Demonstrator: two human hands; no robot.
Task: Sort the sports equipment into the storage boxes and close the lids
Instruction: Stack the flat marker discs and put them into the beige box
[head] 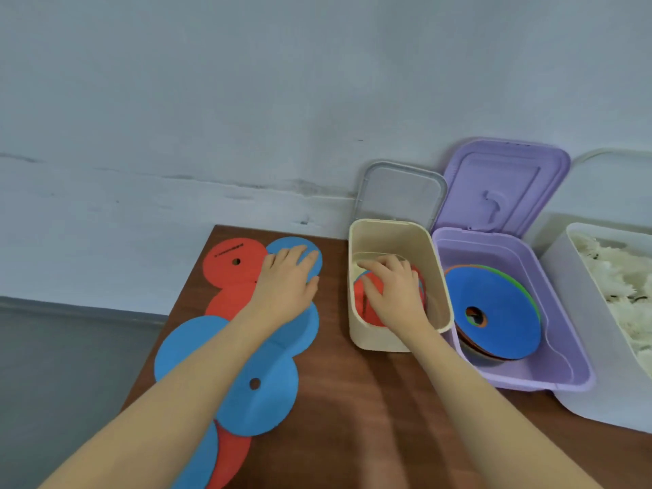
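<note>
Flat red and blue discs lie overlapping along the left of the brown table (352, 400). My left hand (285, 280) rests with fingers spread on the far blue disc (305, 247), beside a red disc (229, 262). My right hand (395, 291) reaches into the open cream box (437, 294) and its curled fingers hold small red and blue discs (367, 305) inside. The open purple box (564, 365) holds a stack of larger discs with a blue disc (494, 312) on top. Its purple lid (504, 185) stands up behind it.
A clear lid (398, 192) leans against the wall behind the cream box. A white bin (578, 347) with pale fluffy filling stands at the far right. More blue discs (261, 390) and a red disc (231, 453) lie near the table's left front edge.
</note>
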